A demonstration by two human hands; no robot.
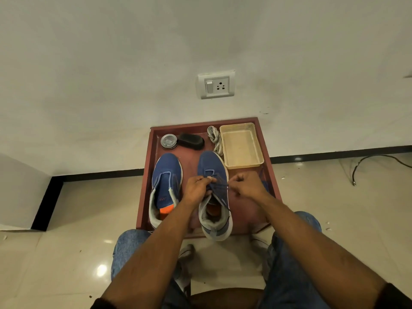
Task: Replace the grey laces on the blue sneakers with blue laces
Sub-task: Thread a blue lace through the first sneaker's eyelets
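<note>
Right sneaker (213, 175), bench's right half: lacing step underway. Left hand (196, 189) and right hand (245, 186) each pinch blue lace (219, 186). Grey laces (215, 139) near far edge. Next, likely: thread upper eyelets evenly.

Right sneaker (213, 175): blue lace (219, 188) pinched by left hand (197, 188) and right hand (245, 186) over its eyelets. Left of the grip: unlaced left sneaker (166, 175). Beyond it: grey laces (215, 137), beige tray (242, 144), tin (168, 141), brush (191, 141).
</note>
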